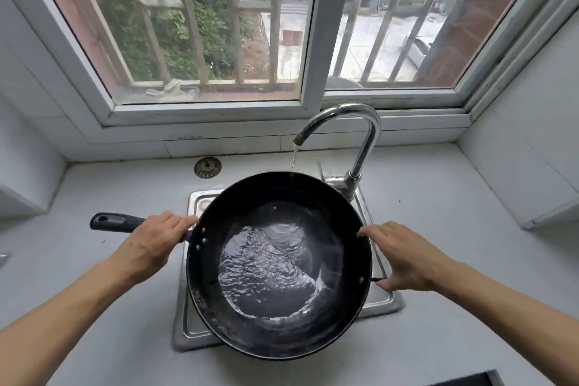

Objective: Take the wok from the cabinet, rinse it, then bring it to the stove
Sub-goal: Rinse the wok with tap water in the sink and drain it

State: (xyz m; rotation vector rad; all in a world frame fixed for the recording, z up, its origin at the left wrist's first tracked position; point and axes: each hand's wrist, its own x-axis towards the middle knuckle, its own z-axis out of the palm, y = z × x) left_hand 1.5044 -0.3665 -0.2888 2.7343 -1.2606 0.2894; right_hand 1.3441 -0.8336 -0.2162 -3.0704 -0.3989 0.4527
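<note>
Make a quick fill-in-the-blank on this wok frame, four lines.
1. The wok is held over the ____.
2. The left hand grips its long ____.
3. Water falls from the ____ into the wok.
4. The right hand holds the wok's ____ side.

Missing words: sink; handle; faucet; right

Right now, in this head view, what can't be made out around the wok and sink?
- Sink basin and drain: covered by the wok.
- Tap lever: hidden behind the wok's far rim.
- Right hand fingertips and the small side handle: hidden below the rim.
- Dark object, possibly the stove: cut off by the bottom edge.
</note>
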